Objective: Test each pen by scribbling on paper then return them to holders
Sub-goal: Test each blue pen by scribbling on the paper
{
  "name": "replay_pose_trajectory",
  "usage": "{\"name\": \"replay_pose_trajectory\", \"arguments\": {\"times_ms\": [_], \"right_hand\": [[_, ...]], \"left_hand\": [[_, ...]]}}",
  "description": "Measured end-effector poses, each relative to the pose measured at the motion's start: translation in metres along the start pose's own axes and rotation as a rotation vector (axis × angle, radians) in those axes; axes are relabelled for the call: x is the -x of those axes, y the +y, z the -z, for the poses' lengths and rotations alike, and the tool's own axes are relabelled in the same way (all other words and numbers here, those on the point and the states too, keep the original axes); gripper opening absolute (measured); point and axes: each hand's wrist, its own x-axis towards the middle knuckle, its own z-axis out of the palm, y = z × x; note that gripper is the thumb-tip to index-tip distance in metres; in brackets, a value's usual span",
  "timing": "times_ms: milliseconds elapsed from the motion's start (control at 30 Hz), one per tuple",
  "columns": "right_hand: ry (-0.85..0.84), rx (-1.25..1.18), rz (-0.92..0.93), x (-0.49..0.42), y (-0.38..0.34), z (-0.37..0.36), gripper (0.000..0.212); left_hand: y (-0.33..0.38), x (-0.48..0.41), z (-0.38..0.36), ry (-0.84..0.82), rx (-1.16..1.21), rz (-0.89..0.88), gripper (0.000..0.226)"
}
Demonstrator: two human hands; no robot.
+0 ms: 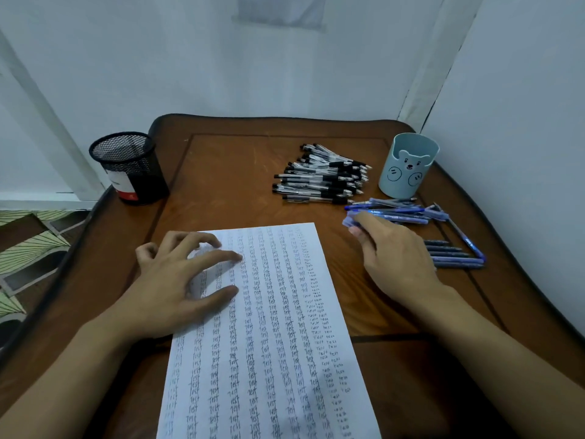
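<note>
Left hand (177, 280) fingers spread, pressing paper (269, 327) top-left; right hand (395, 251) right of paper, fingers curled on blue pen (348, 222); black pens (319, 179), bear holder (408, 166) beyond paper; mesh holder (129, 166) beyond-left

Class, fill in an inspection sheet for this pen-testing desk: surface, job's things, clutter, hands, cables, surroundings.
Surface: brown wooden table, scratched.
Job's things: paper covered in rows of "test"; black pens piled at the back; blue pens at right; black mesh holder at left, bear holder at right, no pens seen inside either.
Clutter: nothing seen.
Hands: left hand presses the paper; right hand pinches a blue pen.
Cables: nothing seen.
Surroundings: white walls, patterned floor at left.
</note>
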Motion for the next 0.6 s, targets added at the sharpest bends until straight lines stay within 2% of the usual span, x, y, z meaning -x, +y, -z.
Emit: {"name": "replay_pose_trajectory", "arguments": {"times_ms": [300, 600], "right_hand": [[-0.036, 0.015, -0.012, 0.024, 0.002, 0.002, 0.052], [-0.132, 0.098, 0.066, 0.035, 0.000, 0.001, 0.041]], "left_hand": [[-0.001, 0.003, 0.001, 0.015, 0.021, -0.020, 0.055], [-0.003, 0.005, -0.002, 0.038, 0.021, -0.011, 0.054]]}}
